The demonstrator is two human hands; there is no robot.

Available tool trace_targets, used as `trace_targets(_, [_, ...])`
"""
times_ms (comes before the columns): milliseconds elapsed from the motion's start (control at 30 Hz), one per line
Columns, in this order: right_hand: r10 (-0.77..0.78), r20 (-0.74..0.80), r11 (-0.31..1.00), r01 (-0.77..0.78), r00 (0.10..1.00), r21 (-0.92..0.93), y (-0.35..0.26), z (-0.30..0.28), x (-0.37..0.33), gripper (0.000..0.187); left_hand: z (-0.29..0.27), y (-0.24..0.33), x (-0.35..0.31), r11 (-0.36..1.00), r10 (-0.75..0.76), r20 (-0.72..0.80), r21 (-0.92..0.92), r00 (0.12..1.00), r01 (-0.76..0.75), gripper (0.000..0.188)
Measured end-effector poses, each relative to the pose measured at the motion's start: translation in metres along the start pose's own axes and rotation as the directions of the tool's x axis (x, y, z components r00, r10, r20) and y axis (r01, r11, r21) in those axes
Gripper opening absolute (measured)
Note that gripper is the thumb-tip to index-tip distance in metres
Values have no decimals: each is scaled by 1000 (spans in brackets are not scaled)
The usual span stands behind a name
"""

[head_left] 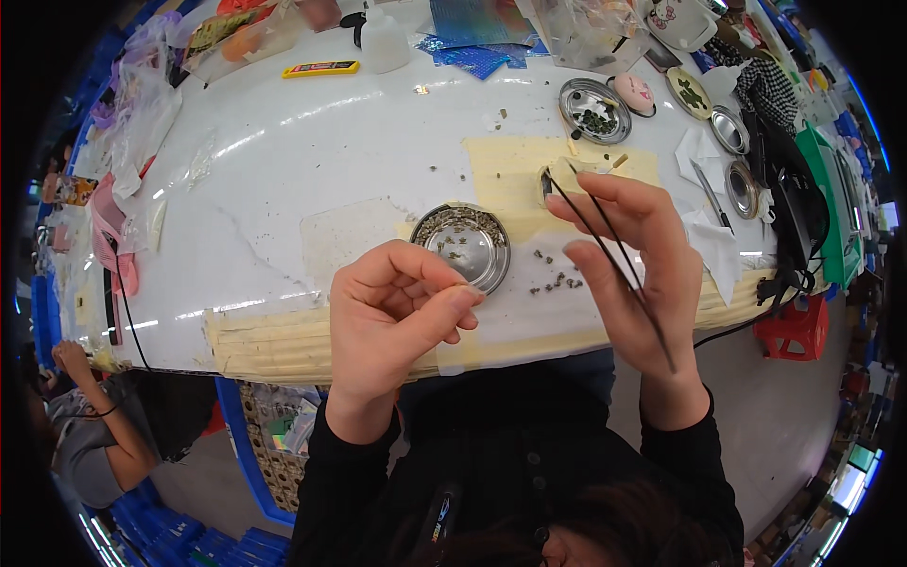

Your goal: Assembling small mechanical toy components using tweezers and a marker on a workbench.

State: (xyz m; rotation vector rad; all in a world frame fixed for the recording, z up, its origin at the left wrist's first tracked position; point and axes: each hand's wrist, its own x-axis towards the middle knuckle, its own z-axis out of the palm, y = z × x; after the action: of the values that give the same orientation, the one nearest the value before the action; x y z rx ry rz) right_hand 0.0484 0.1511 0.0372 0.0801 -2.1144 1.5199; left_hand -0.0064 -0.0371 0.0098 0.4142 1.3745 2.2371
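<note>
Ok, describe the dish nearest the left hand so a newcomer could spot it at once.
On the white table, look just beyond the left hand, which hides part of a round metal dish. Unlike the farther metal dish to the right, with its dark green bits, this one has small grey-brown pieces gathered mostly along its far side.

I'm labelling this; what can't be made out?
Head view:
Whatever the left hand may pinch: hidden by its fingertips.
Near-left rim of the round dish: behind that hand.
Shapes of the loose dark pieces: too small.
Most of the gray-shirted co-worker's head: lost at the dark edge.
</note>
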Motion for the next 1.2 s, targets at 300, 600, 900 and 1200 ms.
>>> trace_targets(300, [30, 273, 859, 115, 962, -499, 2, 14, 63, 28, -7, -5, -2, 994, 43, -28, -100, 999, -45, 9])
trace_targets(600, [90, 353, 734, 177, 931, -656, 17, 29, 70, 31, -9, -1, -3, 985, -7, -40, -172, 999, 0, 10])
trace_targets(900, [116, 384, 711, 193, 916, -676, 20, 33, 71, 31, -11, -1, -3, 976, -26, -47, -219, 999, 15, 11])
trace_targets(1200, [161, 356, 743, 124, 921, -657, 20, 35, 71, 31, -13, -3, -4, 971, -32, -52, -238, 998, 19, 10])
